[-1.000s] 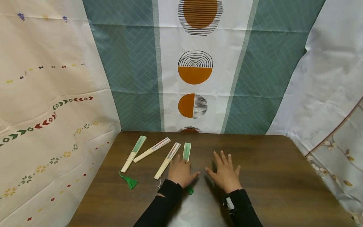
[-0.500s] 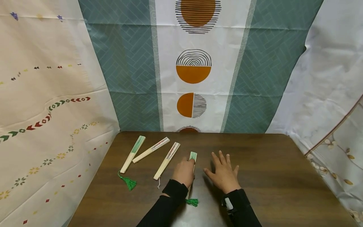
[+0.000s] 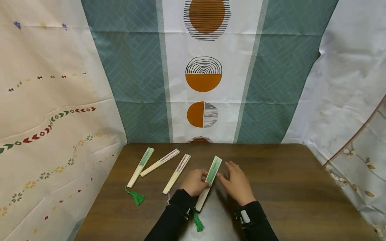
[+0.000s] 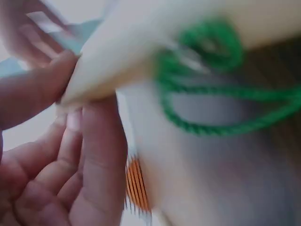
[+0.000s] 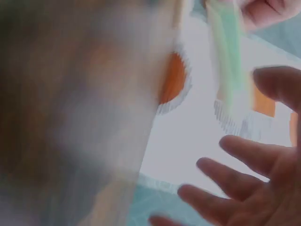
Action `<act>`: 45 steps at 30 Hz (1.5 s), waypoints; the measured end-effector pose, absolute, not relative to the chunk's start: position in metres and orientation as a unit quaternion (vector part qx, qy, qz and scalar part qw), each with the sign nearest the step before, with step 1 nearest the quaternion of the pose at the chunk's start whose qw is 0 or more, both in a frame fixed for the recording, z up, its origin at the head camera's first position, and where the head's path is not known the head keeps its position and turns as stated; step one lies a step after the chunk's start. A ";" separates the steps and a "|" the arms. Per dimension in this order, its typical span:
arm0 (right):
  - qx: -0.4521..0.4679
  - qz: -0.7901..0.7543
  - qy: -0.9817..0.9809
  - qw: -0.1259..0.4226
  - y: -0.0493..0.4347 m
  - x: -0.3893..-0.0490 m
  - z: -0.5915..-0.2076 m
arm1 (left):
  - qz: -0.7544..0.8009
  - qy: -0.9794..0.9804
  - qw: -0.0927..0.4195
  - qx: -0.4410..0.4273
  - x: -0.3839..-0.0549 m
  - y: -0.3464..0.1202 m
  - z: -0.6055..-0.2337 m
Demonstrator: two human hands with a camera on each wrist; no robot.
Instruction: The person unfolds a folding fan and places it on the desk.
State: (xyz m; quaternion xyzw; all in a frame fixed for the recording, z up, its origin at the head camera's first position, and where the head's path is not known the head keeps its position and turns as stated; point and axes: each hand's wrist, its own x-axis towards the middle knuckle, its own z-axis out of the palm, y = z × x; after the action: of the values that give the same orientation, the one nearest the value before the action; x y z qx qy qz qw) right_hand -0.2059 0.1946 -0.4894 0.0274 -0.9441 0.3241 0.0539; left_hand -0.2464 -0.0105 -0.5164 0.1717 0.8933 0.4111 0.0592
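Observation:
My left hand [image 3: 194, 182] pinches a folded hand fan [image 3: 214, 170] between thumb and fingers, tilted and lifted off the table. The fan is pale with a green upper part, and a green tassel [image 3: 198, 222] hangs from its lower end. In the left wrist view, the blurred fan [image 4: 117, 52] is gripped by its edge, with the green cord [image 4: 216, 125] looping beside it. Just right of the fan's upper part, my right hand [image 3: 238, 184] has its fingers extended. The right wrist view shows the right hand [image 5: 268, 174] spread, apart from the fan [image 5: 228, 56].
Three more folded fans lie on the brown table [image 3: 280, 187] to the left: one with a green top [image 3: 140, 167] and green tassel, and two pale ones with red print, a slanted fan [image 3: 160, 162] and a nearer fan [image 3: 177, 174]. Patterned cloths [image 3: 144, 83] hang behind.
My left hand has taken hold of the green-topped fan, drawn it rightward and raised it off the table. The right hand has turned inward, its fingers closer together.

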 end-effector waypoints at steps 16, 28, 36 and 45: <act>0.019 0.622 -0.782 -0.011 0.190 -0.219 -0.473 | 0.604 0.767 0.156 0.153 -0.244 0.002 -0.473; -0.025 0.648 -0.761 -0.003 0.179 -0.221 -0.486 | 0.556 0.807 0.120 0.157 -0.244 -0.001 -0.479; -0.032 0.659 -0.752 -0.021 0.184 -0.226 -0.483 | 0.543 0.813 0.124 0.169 -0.254 -0.002 -0.477; -0.045 0.667 -0.743 -0.027 0.187 -0.232 -0.479 | 0.555 0.800 0.135 0.180 -0.258 -0.003 -0.475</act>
State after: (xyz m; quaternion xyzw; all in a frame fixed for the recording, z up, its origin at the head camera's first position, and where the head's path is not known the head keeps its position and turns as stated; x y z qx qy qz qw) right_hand -0.2317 0.1869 -0.4790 -0.0447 -0.7432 0.6670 -0.0274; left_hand -0.2582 -0.0030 -0.4751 0.1801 0.8005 0.5555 0.1350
